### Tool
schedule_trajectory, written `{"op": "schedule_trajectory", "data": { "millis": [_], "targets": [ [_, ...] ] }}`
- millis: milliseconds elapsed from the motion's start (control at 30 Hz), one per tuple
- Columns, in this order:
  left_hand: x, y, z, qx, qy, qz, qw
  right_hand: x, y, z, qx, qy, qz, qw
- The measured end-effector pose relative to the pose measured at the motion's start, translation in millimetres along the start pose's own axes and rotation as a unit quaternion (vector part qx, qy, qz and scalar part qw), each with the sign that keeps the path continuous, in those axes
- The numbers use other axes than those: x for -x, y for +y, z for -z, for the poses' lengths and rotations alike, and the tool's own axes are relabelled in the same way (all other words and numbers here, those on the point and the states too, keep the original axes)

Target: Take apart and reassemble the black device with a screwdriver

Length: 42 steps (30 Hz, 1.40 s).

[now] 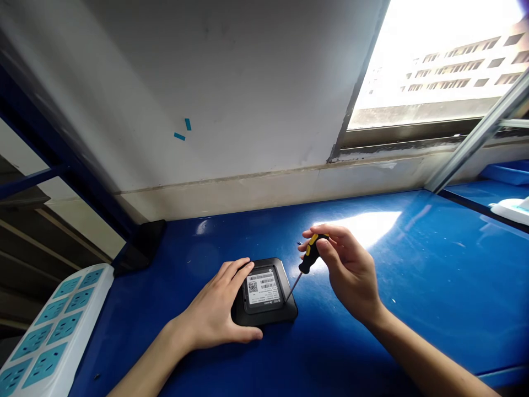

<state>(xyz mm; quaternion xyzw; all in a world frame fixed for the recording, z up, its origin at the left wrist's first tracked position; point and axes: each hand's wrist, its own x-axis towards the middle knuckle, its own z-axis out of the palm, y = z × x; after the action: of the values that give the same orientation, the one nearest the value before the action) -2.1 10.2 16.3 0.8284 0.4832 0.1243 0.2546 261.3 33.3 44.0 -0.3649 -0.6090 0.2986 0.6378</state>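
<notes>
A black box-shaped device (292,315) with rounded corners lies on the blue table, a white label (263,287) with barcodes and a QR code facing up. My left hand (219,309) is wrapped over its left side, thumb along the near edge and fingers on the far-left edge. Between the thumb and fingers of my right hand (349,267) is a black and yellow screwdriver (313,252). It leans, its shaft slanting down to the left, with the tip at the device's right part beside the label. Whether the tip sits in a screw is too small to tell.
The blue tabletop (417,292) runs back to a pale wall (248,99). A white power strip (53,325) with blue sockets stands at the left, near a black bracket (142,245). A metal post (475,132) rises at the right, with a blue tray (506,172) beyond it.
</notes>
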Motion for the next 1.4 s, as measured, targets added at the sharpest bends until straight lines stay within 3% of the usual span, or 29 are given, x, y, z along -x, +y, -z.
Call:
{"op": "schedule_trajectory", "data": {
  "millis": [367, 700, 1000, 1233, 1400],
  "targets": [
    [0.4, 1.1, 1.3, -0.007, -0.012, 0.009, 1.0, 2.0, -1.6, 4.2, 0.02, -0.015, -0.022, 0.999],
    [0.0, 3.3, 2.5, -0.021, -0.027, 0.026, 0.999, -0.3, 2.0, 2.7, 0.04, -0.004, 0.027, 0.999],
    [-0.3, 3.1, 2.3, -0.019, -0.026, 0.025, 0.999, 1.0, -1.8, 2.7, 0.02, -0.032, -0.014, 0.999],
    [-0.1, 1.1, 0.9, -0.023, -0.025, 0.023, 0.999, -0.4, -0.2, 2.7, 0.045, -0.004, 0.029, 0.999],
    [0.1, 2.8, 1.6, -0.025, -0.03, 0.027, 0.999, 0.6, -2.3, 2.6, 0.028, -0.013, -0.003, 1.0]
  ]
}}
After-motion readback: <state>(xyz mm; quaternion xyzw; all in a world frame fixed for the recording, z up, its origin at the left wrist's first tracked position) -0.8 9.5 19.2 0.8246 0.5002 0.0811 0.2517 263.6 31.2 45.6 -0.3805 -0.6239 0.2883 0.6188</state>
